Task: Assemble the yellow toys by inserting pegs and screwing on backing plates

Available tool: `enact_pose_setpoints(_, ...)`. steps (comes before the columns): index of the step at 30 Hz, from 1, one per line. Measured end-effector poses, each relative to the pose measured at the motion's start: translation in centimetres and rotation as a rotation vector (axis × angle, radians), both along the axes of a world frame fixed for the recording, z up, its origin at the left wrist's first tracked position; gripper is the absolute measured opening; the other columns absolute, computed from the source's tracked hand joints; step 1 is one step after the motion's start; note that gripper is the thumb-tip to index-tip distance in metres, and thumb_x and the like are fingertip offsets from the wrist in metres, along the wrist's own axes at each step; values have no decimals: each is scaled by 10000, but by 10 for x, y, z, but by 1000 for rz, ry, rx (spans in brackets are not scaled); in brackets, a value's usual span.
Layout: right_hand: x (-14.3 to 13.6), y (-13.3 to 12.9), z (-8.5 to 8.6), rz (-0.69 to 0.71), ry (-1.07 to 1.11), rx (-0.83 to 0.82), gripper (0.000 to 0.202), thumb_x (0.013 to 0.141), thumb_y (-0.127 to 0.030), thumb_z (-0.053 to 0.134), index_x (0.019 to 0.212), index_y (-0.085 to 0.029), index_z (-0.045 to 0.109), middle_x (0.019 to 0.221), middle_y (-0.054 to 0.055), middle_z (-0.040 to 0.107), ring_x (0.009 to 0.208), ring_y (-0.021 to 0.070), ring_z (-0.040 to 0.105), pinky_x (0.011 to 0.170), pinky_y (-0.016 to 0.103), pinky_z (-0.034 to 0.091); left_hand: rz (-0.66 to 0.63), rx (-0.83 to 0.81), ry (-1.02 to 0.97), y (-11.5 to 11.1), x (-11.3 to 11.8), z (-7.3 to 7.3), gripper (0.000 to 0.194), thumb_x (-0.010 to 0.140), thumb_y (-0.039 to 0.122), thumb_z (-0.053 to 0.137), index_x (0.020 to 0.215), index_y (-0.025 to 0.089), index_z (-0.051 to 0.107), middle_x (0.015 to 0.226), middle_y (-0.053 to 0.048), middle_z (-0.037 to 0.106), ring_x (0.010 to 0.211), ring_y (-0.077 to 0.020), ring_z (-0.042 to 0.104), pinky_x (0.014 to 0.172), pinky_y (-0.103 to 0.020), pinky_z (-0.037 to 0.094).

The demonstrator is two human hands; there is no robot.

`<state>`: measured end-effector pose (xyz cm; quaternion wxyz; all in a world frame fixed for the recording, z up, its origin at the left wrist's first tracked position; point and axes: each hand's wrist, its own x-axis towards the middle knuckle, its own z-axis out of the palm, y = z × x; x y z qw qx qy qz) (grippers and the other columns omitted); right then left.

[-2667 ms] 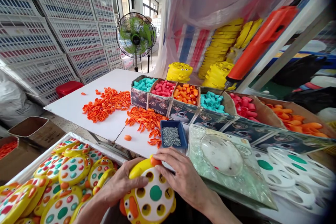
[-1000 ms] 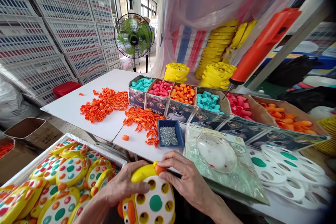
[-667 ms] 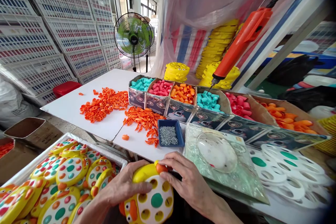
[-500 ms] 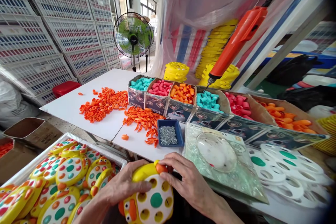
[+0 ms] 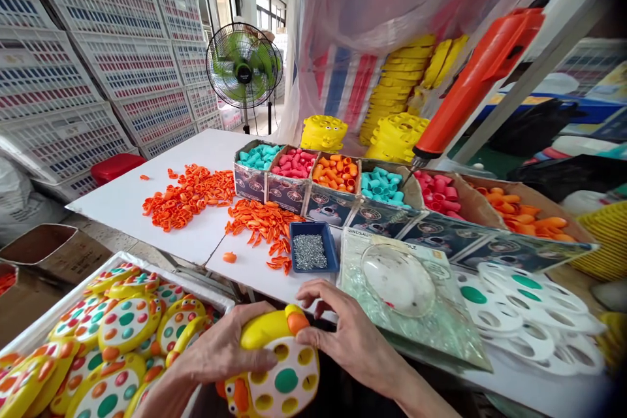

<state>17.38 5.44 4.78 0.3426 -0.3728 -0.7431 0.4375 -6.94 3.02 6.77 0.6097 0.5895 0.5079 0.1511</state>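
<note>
My left hand (image 5: pixel 235 346) is wrapped round a yellow duck-shaped toy (image 5: pixel 274 379) with a white, holed face and a green centre dot. My right hand (image 5: pixel 337 326) has its thumb against the orange piece (image 5: pixel 296 322) at the toy's upper edge, its other fingers raised and curved apart from the toy. Above the hands sits a blue tray (image 5: pixel 313 248) of small metal screws. Loose orange parts (image 5: pixel 264 225) lie on the white table beside it.
Cardboard compartments (image 5: pixel 328 206) hold teal, pink and orange pieces. An orange power screwdriver (image 5: pixel 480 78) hangs at the right. Finished-looking toys fill a crate (image 5: pixel 181 281) at lower left. White holed discs (image 5: pixel 533 320) lie at right, beside a plastic-wrapped package (image 5: pixel 416 300).
The fingers of my right hand have lifted off the toy's orange piece, while the thumb stays there. The hanging screwdriver has shifted right in view.
</note>
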Motion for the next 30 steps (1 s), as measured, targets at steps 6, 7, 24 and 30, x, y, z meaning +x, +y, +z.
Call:
enact_pose_setpoints(6,4,-4,19,129,-82,-132,316,871,-487,739,1060,-234,727,941,7,761,858,195,684,748,265,535,-91,108,8,0,-1,-3,373,727,346,754,1053,179,682,851,9,631,735,-166,540,627,-235,439)
enact_pose_setpoints(7,4,-4,21,122,-91,-123,302,869,-470,746,1055,-233,729,944,9,765,859,198,689,746,266,535,-97,116,19,0,0,-2,362,729,339,752,1045,179,679,841,12,626,722,-160,535,621,-232,435)
enact_pose_setpoints(24,3,-2,13,159,29,-280,375,929,-479,669,1196,-217,689,1004,25,759,962,215,704,841,293,563,58,-53,-207,0,-3,-24,474,717,476,798,1084,214,651,868,13,662,737,-175,605,615,-232,492)
enact_pose_setpoints(30,-8,-24,13,-33,-91,21,404,970,-450,611,1300,-216,626,1270,87,717,1139,261,686,984,353,542,221,-98,-444,-11,0,-35,486,657,441,875,1065,230,717,858,-2,729,742,-188,633,645,-251,499)
